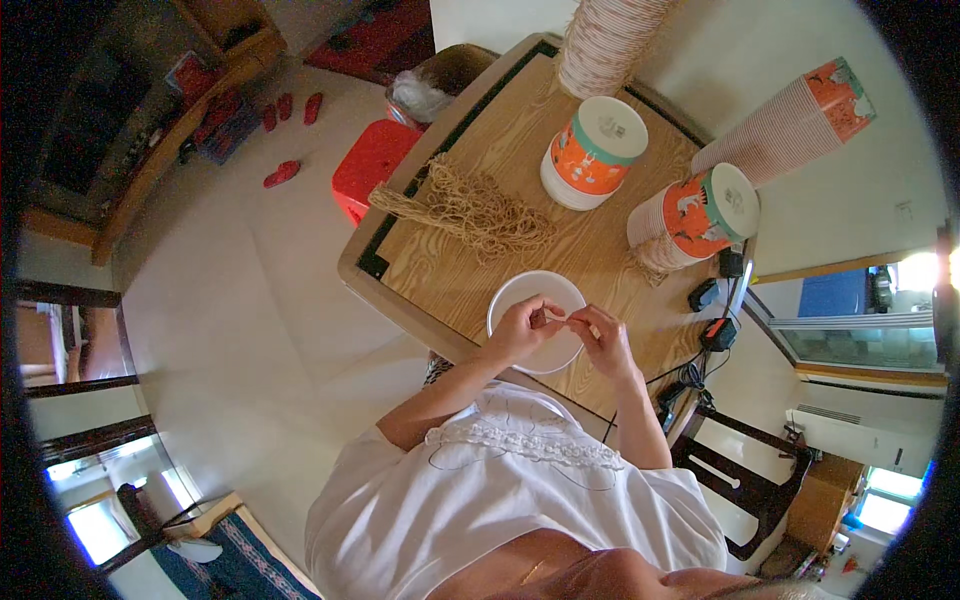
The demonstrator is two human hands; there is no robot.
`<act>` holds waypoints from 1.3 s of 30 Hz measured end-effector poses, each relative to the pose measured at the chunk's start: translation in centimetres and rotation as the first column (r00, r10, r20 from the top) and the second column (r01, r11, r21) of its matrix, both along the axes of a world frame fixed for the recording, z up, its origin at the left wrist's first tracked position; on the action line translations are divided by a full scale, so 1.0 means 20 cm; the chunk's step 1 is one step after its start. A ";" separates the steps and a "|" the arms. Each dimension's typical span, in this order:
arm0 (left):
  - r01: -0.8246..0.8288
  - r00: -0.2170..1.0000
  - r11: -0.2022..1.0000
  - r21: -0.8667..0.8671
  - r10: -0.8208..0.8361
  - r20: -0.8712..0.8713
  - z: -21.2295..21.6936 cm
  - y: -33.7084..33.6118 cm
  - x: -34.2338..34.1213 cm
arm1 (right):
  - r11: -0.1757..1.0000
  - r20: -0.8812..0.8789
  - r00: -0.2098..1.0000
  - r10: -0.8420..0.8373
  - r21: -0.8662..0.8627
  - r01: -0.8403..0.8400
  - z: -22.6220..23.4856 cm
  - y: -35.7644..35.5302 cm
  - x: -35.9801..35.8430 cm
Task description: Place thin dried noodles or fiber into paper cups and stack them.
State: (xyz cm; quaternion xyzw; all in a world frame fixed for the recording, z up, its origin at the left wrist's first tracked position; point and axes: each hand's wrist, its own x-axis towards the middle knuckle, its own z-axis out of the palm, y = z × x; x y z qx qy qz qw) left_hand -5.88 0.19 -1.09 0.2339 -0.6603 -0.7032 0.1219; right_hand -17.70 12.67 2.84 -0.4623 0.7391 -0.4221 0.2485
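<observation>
A white round tub (503, 291) stands on the wooden table, near the edge closest to me. Over its mouth my left hand (524, 328) and my right hand (603, 342) come together, fingertips pinched close to each other. Whatever lies between those fingertips is too small to make out. Just beyond the tub a loose heap of tan twine (480, 215) spreads across the tabletop, its gathered end reaching the left edge.
On the table (420, 270) stand a short stack of orange-and-green tubs (585, 165), a second stack (685, 217) lying tilted, and taller stacks (615, 40) behind. Black chargers and cables (716, 334) line the right edge. A red stool (372, 165) and dark chair (740, 480) flank the table.
</observation>
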 end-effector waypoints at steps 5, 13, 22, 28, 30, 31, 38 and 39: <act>0.023 0.999 0.987 -0.158 -0.018 0.030 -0.07 0.02 -0.03 | 1.000 -0.061 0.998 -0.019 -0.023 0.017 -0.07 0.01 -0.03; -0.168 0.980 0.924 -0.345 0.194 0.042 -0.23 0.08 -0.16 | 0.946 -0.068 0.969 -0.238 0.208 0.247 -0.30 -0.01 -0.15; -0.186 0.973 0.919 -0.347 0.221 0.061 -0.42 0.07 -0.25 | 0.969 0.254 0.935 -0.248 0.067 0.239 -0.50 -0.02 -0.27; -0.196 0.972 0.902 -0.386 0.232 0.048 -0.47 0.07 -0.29 | 0.982 0.313 0.931 -0.189 0.070 0.176 -0.53 -0.02 -0.28; -0.207 0.970 0.896 -0.393 0.239 0.034 -0.49 0.08 -0.30 | 0.987 0.254 0.954 -0.162 0.031 0.160 -0.53 -0.02 -0.28; -0.219 0.969 0.890 -0.400 0.247 0.020 -0.50 0.08 -0.30 | 0.987 0.254 0.953 -0.163 0.031 0.160 -0.53 -0.02 -0.28; -0.244 0.968 0.901 -0.359 0.251 -0.029 -0.54 0.08 -0.31 | 0.991 0.310 0.942 -0.128 0.068 0.112 -0.50 -0.02 -0.28; -0.251 0.965 0.898 -0.363 0.260 -0.023 -0.53 0.08 -0.31 | 0.992 0.335 0.934 -0.121 0.070 0.104 -0.50 -0.02 -0.28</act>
